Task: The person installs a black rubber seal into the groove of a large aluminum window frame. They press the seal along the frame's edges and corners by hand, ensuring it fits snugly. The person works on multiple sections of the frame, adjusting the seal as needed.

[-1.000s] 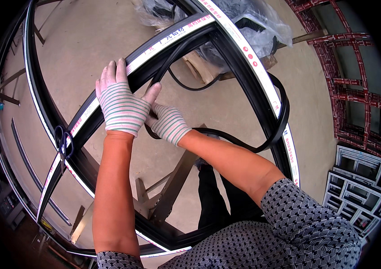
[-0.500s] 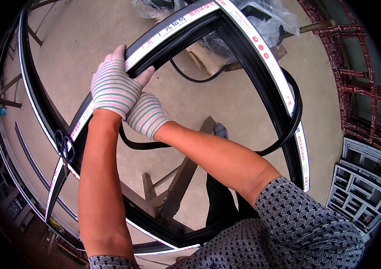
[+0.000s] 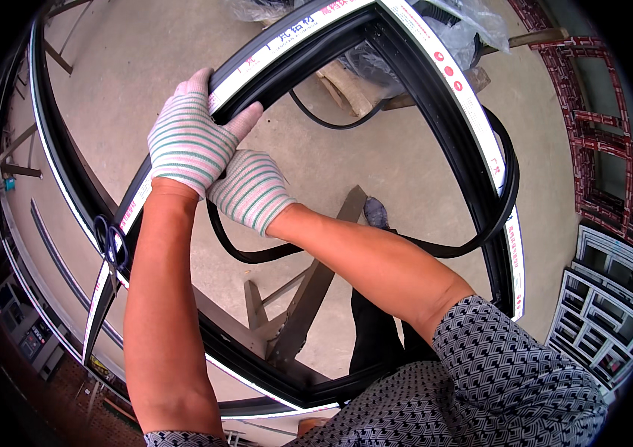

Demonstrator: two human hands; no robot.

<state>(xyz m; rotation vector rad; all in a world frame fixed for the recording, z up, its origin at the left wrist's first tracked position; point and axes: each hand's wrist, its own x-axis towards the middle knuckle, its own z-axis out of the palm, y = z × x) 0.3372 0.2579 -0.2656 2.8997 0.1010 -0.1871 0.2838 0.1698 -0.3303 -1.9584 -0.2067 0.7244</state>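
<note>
A large black window frame [image 3: 443, 127], its faces covered in white printed film, lies in front of me. My left hand [image 3: 191, 141], in a striped knit glove, is closed round its left bar, thumb on the inner side. Just below, my right hand [image 3: 252, 190], in a matching glove, is bent against the same bar's inner side, partly under the left; its fingertips are hidden. A black rubber strip [image 3: 257, 256] comes out from beneath the right hand, loops across the opening and over the right bar. Scissors [image 3: 111, 242] with dark handles rest on the bar beside my left forearm.
A grey metal trestle leg [image 3: 309, 298] stands below the frame, near my shoe [image 3: 376, 214]. Clear plastic wrapping [image 3: 473, 33] and wooden pieces [image 3: 346, 86] lie at the far side. Red-wrapped frames [image 3: 607, 119] and white lattice frames [image 3: 600, 313] are stacked at the right.
The frame and strip sit slightly farther right in the picture. My right hand has shifted a little to the right; my left stays on the bar.
</note>
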